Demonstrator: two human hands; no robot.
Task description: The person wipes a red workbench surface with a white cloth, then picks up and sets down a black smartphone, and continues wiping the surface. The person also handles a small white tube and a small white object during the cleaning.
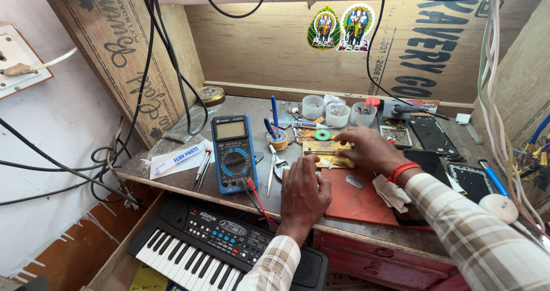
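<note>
Both hands hold the small gold board (327,149) on the bench (172,179).
Left hand (303,190) should press flat at 7 o'clock; right hand (366,147) fingers pinch together on its 3 o'clock edge.

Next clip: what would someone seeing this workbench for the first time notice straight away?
Two hands meet at the middle of the bench: the left hand rests at the front edge and the right hand presses on a yellowish circuit board. Left of them lies a blue multimeter with red and black leads. Below the bench front sits a small black keyboard with white keys.
</note>
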